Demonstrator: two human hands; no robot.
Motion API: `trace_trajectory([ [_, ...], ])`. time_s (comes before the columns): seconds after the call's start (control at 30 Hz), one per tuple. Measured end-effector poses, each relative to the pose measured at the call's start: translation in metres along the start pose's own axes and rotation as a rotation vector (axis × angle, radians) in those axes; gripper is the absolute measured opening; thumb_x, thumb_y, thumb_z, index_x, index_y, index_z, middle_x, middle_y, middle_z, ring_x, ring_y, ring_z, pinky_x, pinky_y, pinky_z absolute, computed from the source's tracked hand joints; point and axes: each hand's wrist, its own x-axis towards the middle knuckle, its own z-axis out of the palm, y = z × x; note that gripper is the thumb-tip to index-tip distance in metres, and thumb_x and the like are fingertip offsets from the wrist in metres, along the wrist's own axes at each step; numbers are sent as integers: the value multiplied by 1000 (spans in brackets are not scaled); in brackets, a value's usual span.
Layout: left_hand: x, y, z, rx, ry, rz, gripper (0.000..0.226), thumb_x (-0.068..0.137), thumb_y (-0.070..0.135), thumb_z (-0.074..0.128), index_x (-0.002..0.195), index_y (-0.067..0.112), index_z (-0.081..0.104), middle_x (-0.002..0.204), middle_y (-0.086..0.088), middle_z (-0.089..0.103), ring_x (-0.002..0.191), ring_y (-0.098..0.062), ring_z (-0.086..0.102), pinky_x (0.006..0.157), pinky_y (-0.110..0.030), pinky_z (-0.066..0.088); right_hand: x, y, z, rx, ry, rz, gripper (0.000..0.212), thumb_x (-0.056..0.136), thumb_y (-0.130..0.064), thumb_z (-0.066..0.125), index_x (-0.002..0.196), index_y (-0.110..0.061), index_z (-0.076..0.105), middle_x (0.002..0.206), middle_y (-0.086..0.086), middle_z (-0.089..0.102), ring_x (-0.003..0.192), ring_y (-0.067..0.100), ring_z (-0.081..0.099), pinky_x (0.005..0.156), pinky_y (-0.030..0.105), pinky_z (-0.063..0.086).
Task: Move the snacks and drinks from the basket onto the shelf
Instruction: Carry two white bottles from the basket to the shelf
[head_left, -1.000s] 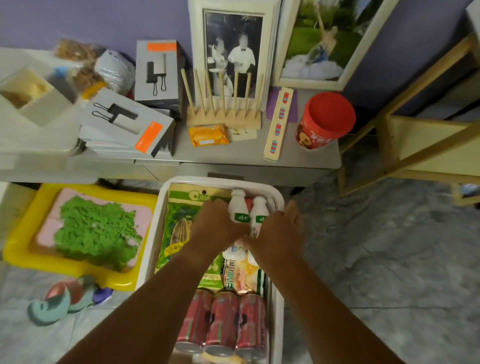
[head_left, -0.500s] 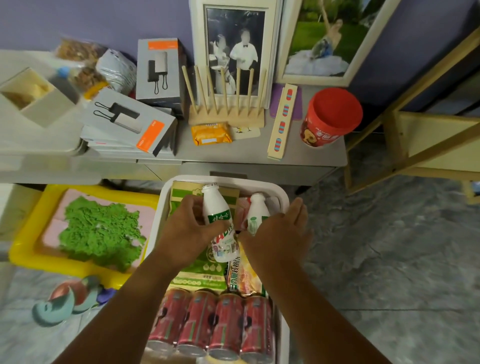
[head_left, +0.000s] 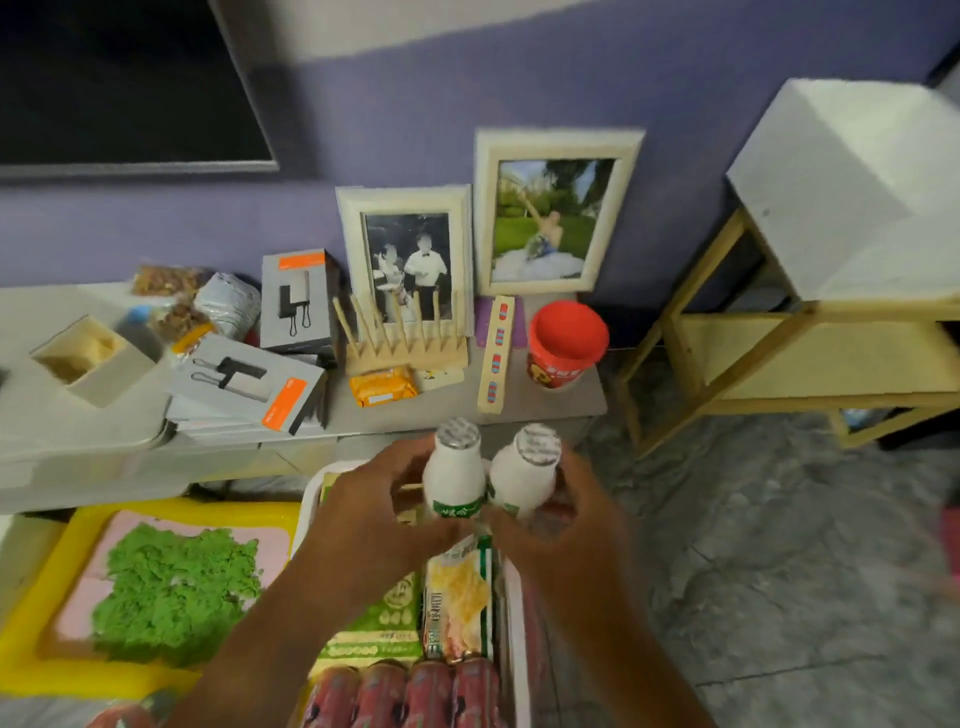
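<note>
Two white drink bottles stood upright side by side at lower centre of the frame, the left bottle (head_left: 453, 478) gripped by the left hand (head_left: 374, 514), the right bottle (head_left: 522, 480) by the right hand (head_left: 566, 525). Below them lay the white basket (head_left: 511, 623) (red cans (head_left: 405, 696) lined its near end). The wooden shelf (head_left: 779, 358) stood at right.

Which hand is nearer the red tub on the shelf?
Right. The right hand, gripping a white bottle, sits just below the red tub. The left hand, holding the other bottle, is farther to the left.
</note>
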Motion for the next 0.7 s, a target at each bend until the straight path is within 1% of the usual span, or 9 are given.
trace_trajectory([
  [0.07,1,47,4,28,-22,81,65,63,15,93,113,42,62,106,25,71,99,3,67,83,-21,55,9,-24,-42,2,41,-32,60,64,-39,89,115,-47,58,107,-26,67,96,-2,66,76,24,59],
  [0.13,2,97,10,46,-38,157,64,62,11,93,109,42,64,104,26,70,99,4,66,83,-18,55,18,-50,-90,8,52,-44,55,63,-33,91,105,-49,58,101,-34,66,95,-6,64,72,14,56],
  [0.27,-6,204,36,76,-82,299,67,56,13,95,108,43,66,104,28,71,99,7,65,85,-12,52,26,-96,-194,31,102,-77,58,59,-31,93,109,-37,66,100,-26,70,94,-10,63,74,9,53],
  [0.3,-7,224,43,72,-87,321,69,55,15,95,110,43,66,104,30,70,99,8,65,85,-10,50,26,-102,-214,33,120,-97,57,58,-30,94,108,-35,67,99,-28,69,94,-12,63,73,5,49],
  [0.37,-16,268,63,84,-114,363,72,56,16,95,115,45,64,108,33,68,103,9,63,88,-9,49,24,-114,-258,22,141,-105,59,57,-31,94,107,-40,64,97,-35,64,94,-18,59,71,0,44],
  [0.43,-27,315,87,109,-123,418,71,58,16,95,114,46,64,108,34,67,103,8,63,89,-12,50,19,-125,-313,2,148,-104,57,57,-36,93,104,-46,62,97,-34,65,94,-16,59,70,2,46],
  [0.5,-40,364,113,120,-149,452,67,59,14,94,111,46,65,106,32,68,101,8,64,85,-11,51,16,-132,-365,8,155,-87,52,56,-41,90,99,-48,63,94,-28,70,90,-10,63,70,9,50],
  [0.6,-52,423,152,118,-195,501,64,62,10,93,110,43,66,102,31,70,97,7,65,81,-12,53,11,-140,-437,9,158,-106,53,54,-44,88,100,-52,63,94,-28,70,86,-6,66,74,20,55],
  [0.7,-54,465,194,89,-241,526,65,61,13,94,110,42,63,99,33,69,94,8,66,74,-7,50,7,-139,-494,-59,167,-142,52,59,-46,84,96,-65,52,94,-29,68,88,-9,63,77,17,52],
])
